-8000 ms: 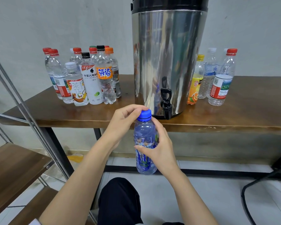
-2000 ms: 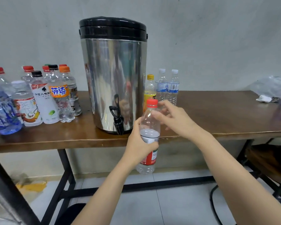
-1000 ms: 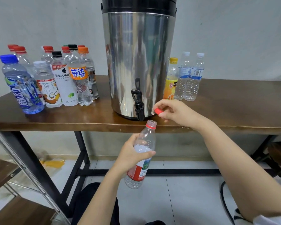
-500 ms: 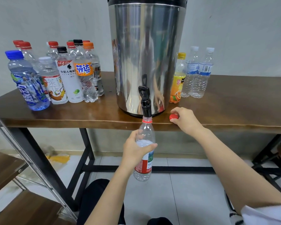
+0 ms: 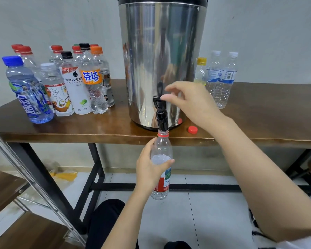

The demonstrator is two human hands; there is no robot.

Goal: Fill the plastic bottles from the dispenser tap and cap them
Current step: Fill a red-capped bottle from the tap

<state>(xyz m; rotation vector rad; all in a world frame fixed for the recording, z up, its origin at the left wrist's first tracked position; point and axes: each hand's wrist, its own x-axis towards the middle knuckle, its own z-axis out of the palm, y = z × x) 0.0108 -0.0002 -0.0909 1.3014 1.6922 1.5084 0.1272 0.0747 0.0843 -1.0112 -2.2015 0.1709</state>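
- Watching from the head view, I see the wooden table (image 5: 267,114) running nine to three o'clock. It carries everything except the bottle being filled.
- The steel dispenser (image 5: 162,60) stands at the front edge, I judge so that its spout overhangs and a bottle can hang below.
- A cluster of capped bottles (image 5: 70,81) stands at the dispenser's nine o'clock, apart from it. Three more bottles (image 5: 223,81) stand at its three o'clock, a sorting I read as finished against waiting.
- My right hand (image 5: 192,103) comes in from four o'clock to the tap lever (image 5: 157,102). One fingertip touches the lever's end and the others curl loosely above. I cannot tell whether it grips yet.
- My left hand (image 5: 149,169) wraps the middle of the red-labelled plastic bottle (image 5: 162,148), thumb across the front, fingers behind.
- The bottle hangs below the table edge, long axis running twelve to six. Its open mouth points to twelve, right at the tap spout (image 5: 162,123), held so the stream drops straight in. No flow is visible to me.
- The red cap (image 5: 192,129) lies on the table at the spout's four o'clock, near the right hand, handy for closing afterwards.
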